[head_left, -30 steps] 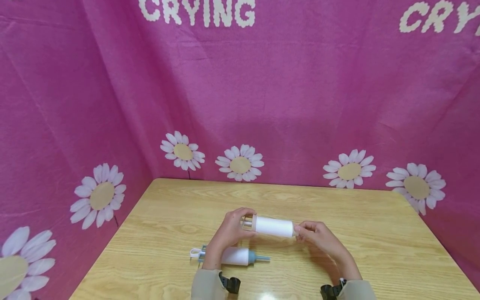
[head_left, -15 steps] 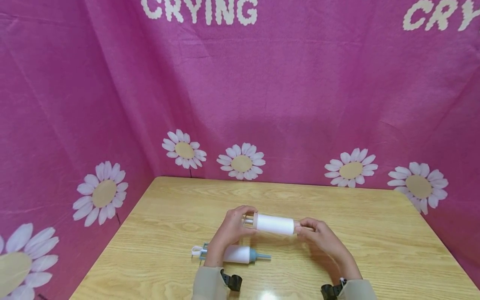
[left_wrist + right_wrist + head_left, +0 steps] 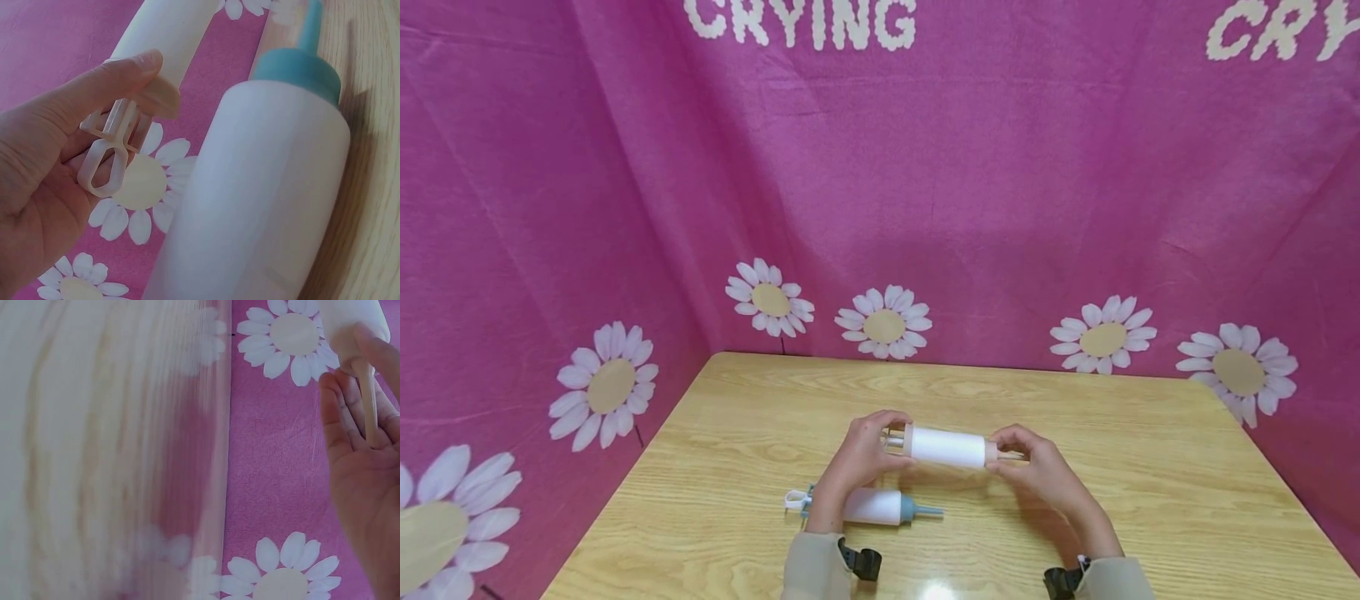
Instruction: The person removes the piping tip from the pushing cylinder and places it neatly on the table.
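Note:
A white tube with beige ends [image 3: 947,447] is held level above the wooden table [image 3: 1120,500] between both hands. My left hand [image 3: 867,452] grips its plunger end; in the left wrist view the thumb [image 3: 112,78] lies on the beige flange [image 3: 156,97] and the plunger loop [image 3: 103,165] sits in the palm. My right hand [image 3: 1026,458] pinches the beige nozzle end [image 3: 369,400], which lies along the fingers. A second white tube with a blue cap and nozzle [image 3: 880,507] lies on the table below my left hand, also close up [image 3: 269,187].
Pink cloth with white daisies [image 3: 883,325] and white lettering walls in the table at the back and both sides. Bare tabletop [image 3: 1187,467] spreads to the right and behind the hands.
The held tube and both hands have shifted slightly up and away from me. The right fingers have closed further round the nozzle end. The blue-capped tube has not moved.

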The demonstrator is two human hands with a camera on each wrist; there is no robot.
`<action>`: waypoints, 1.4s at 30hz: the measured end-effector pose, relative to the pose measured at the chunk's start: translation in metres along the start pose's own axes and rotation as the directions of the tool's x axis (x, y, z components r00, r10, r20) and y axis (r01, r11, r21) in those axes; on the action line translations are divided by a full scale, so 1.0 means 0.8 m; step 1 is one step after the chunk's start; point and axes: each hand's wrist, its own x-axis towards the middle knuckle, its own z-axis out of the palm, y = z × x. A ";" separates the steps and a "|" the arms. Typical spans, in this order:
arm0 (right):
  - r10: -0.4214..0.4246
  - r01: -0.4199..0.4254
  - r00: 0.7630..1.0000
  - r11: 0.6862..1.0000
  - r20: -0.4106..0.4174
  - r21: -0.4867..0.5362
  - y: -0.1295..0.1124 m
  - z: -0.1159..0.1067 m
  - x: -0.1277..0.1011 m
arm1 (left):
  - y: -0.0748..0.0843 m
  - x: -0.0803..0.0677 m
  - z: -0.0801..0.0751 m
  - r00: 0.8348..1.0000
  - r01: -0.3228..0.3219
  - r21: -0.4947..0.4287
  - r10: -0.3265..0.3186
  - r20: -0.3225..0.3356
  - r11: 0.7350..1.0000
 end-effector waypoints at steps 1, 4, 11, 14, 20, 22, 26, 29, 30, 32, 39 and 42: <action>-0.008 0.008 1.000 1.000 -0.010 -0.015 -0.001 0.001 0.000 | 0.000 0.000 0.000 1.000 0.000 0.000 0.000 0.000 1.000; -0.036 0.034 0.999 0.998 -0.032 -0.048 -0.004 0.003 0.001 | 0.000 -0.001 -0.001 1.000 0.001 -0.004 -0.001 -0.003 1.000; 0.024 -0.024 1.000 1.000 -0.014 0.001 -0.006 0.002 0.001 | 0.001 -0.003 -0.002 1.000 0.007 -0.010 -0.007 -0.001 1.000; 0.114 -0.114 0.993 0.993 0.002 0.036 -0.006 -0.001 0.002 | 0.001 -0.003 -0.002 1.000 0.008 -0.011 -0.008 -0.003 1.000; 0.254 -0.259 0.965 0.963 0.070 0.077 -0.006 -0.003 0.006 | 0.003 -0.004 -0.002 1.000 0.011 -0.012 -0.011 0.005 1.000; 0.271 -0.280 0.958 0.955 0.093 0.098 -0.006 -0.003 0.007 | 0.003 -0.004 -0.001 1.000 0.007 -0.010 -0.007 0.011 1.000; 0.278 -0.292 0.952 0.949 0.127 0.118 -0.007 -0.003 0.006 | 0.003 -0.003 0.000 1.000 0.003 -0.014 -0.003 0.019 1.000; 0.271 -0.287 0.954 0.949 0.130 0.128 -0.006 -0.003 0.005 | 0.002 -0.004 0.000 1.000 0.005 -0.015 -0.005 0.022 1.000; 0.263 -0.280 0.956 0.951 0.133 0.135 -0.005 -0.003 0.004 | 0.002 -0.004 0.000 1.000 0.007 -0.013 -0.006 0.022 1.000; 0.231 -0.248 0.964 0.959 0.130 0.137 -0.002 -0.002 0.003 | 0.001 -0.004 0.000 1.000 0.008 -0.008 -0.008 0.023 1.000; 0.106 -0.110 0.992 0.992 0.066 0.064 0.002 0.001 0.002 | 0.000 -0.003 -0.001 1.000 0.012 -0.021 -0.012 0.029 1.000; 0.048 -0.048 0.999 0.999 0.025 -0.014 0.001 0.002 0.001 | 0.000 -0.002 -0.002 0.999 0.016 -0.022 -0.015 0.036 1.000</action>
